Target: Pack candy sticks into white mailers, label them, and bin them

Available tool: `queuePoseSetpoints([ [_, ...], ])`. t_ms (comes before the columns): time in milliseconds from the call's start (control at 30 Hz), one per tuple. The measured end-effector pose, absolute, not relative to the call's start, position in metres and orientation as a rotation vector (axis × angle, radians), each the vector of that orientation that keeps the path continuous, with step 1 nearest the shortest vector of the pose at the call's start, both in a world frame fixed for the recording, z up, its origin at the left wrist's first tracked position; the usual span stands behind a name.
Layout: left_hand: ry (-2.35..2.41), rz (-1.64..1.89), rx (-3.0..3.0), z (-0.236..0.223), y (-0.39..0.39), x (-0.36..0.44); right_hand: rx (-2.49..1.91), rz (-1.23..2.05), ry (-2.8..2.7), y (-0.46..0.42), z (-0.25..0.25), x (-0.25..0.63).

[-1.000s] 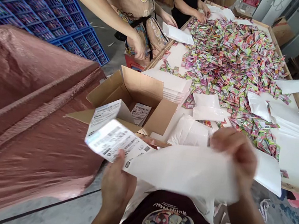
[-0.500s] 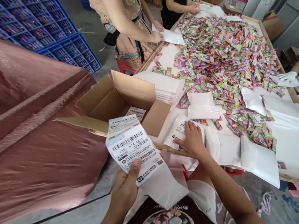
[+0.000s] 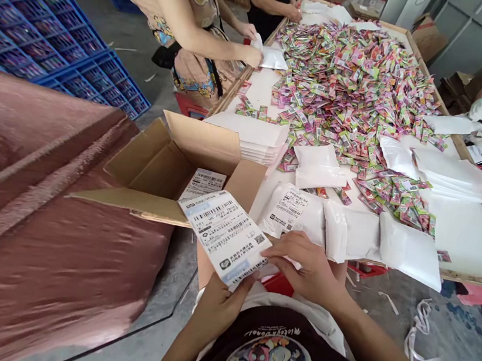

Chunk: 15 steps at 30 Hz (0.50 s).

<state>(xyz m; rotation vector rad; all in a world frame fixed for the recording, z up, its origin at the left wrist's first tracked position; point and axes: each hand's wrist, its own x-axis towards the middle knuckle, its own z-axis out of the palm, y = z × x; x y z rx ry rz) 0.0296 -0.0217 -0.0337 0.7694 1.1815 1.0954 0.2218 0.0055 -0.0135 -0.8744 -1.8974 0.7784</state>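
Across the worktop (image 3: 465,233) lie heaped packets (image 3: 355,83); white pouches (image 3: 364,235) line its near edge, an open carton (image 3: 202,140) standing left. Partly masking the carton, a label strip (image 3: 223,231) with barcodes and blurred print is pinched in the left hand (image 3: 221,303); the right hand (image 3: 305,266) touches its edge, grip unclear.

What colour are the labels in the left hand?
The labels are white with black print and pale blue patches, best in the head view.

- I'm in a packing wkshp
- my bench (image 3: 473,240): pile of sm. printed pkts (image 3: 347,82)
- co-workers (image 3: 193,73) round it w/ white mailers (image 3: 275,59)
- blue crates (image 3: 24,4) on L
- open cdbd box (image 3: 204,143), shipping lbls (image 3: 225,234)
- grey flr (image 3: 381,326)
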Motion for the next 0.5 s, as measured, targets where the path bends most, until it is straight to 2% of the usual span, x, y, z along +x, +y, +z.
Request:
queuePoseSetpoints([
  [100,1.016,1.119,0.468,-0.032,-0.02,0.033,-0.878,0.562,-1.89,-0.004,-0.02,0.215],
  [200,1.085,1.191,0.284,-0.029,-0.017,0.041,-0.929,0.487,-1.972,-0.002,-0.032,0.209],
  [300,1.18,1.134,0.27,-0.028,-0.015,0.047,-1.006,0.488,-1.989,0.0,-0.035,0.206],
  [500,1.102,1.077,0.306,-0.023,-0.014,0.049,-0.888,0.639,-1.992,-0.001,-0.032,0.213],
])
